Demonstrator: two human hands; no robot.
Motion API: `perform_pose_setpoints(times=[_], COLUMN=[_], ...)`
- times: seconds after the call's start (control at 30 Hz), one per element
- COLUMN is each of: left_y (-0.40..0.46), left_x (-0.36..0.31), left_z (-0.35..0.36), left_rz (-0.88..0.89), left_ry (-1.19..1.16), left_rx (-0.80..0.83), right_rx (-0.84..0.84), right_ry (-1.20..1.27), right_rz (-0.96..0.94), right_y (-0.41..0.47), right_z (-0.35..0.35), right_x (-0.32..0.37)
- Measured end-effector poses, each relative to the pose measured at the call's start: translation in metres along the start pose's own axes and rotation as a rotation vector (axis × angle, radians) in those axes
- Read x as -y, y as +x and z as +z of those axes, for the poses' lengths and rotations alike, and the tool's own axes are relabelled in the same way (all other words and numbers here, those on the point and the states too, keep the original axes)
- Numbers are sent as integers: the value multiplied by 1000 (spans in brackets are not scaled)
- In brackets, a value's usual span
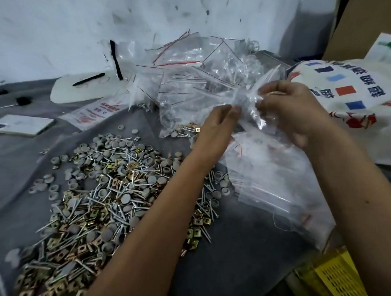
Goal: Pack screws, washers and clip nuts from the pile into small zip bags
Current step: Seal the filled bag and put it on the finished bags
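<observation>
Hands meet above the worktop: left hand (220,122) and right hand (289,107) both pinch one small zip bag (249,98). Pile (111,188) lies below left. Risk: thin film slips, contents spill; loose bags (274,174) nearby could snag.

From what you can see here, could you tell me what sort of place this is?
Probably a small hardware-packing workbench, not a home table: a loose pile of screws, washers and clip nuts on grey cloth, heaps of zip bags, and both hands working a bag.
</observation>
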State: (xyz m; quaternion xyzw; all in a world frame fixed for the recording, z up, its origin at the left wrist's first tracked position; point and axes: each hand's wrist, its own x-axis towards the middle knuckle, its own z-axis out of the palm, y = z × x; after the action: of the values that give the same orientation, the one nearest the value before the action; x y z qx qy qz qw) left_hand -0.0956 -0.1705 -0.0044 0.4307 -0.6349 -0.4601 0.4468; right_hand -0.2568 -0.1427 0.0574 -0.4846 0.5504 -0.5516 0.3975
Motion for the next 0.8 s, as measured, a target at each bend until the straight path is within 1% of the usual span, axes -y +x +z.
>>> perform_pose_setpoints(times=[0.03, 0.07, 0.1, 0.17, 0.23, 0.33, 0.4, 0.47, 0.5, 0.53, 0.57, 0.6, 0.67, 0.7, 0.73, 0.77, 0.8], left_y=[-4, -11, -17, -31, -48, -77, -95, -112, -119, -126, -133, -138, -147, -148, -150, -149, -147], left_x=[-2, -5, -8, -8, -6, -2, -3, -4, -7, -9, -10, -11, -11, -10, -8, -6, -2], left_z=[-2, -8, -16, -41, -73, -125, -160, -198, -216, -232, -247, -258, -268, -266, -261, -252, -244], left_rz=[-46, -95, -140, -175, -158, -80, -20, 31, 41, 34, 18, 10, 30, 85, 110, 92, 15], left_ry=[-98, -205, -323, -479, -488, -340, -191, 80, 235, 363, 489, 653, 1014, 1040, 935, 720, 523], left_rx=[22, 11, -15, -81, -118, -223, -319, -371, -368, -360, -385, -465, -740, -867, -920, -887, -810], right_rx=[19, 54, 90, 146, 176, 268, 396, 559, 618, 637, 626, 590, 505, 456, 418, 393, 391], right_ry=[191, 330, 404, 400, 338, 111, -89, -223, -228, -214, -204, -200, -184, -186, -199, -215, -233], right_rz=[26, 43, 45, 28, 31, 53, 51, 28, 15, -5, -34, -66, -123, -157, -196, -237, -281], right_y=[-2, -4, -6, -10, -13, -17, -21, -29, -34, -39, -45, -50, -63, -68, -74, -79, -83], right_z=[7, 16, 24, 42, 59, 83, 101, 124, 137, 151, 170, 187, 225, 240, 255, 264, 271], right_x=[8, 15, 18, 19, 16, 8, 5, 5, 5, 5, 4, 1, -8, -14, -20, -25, -30])
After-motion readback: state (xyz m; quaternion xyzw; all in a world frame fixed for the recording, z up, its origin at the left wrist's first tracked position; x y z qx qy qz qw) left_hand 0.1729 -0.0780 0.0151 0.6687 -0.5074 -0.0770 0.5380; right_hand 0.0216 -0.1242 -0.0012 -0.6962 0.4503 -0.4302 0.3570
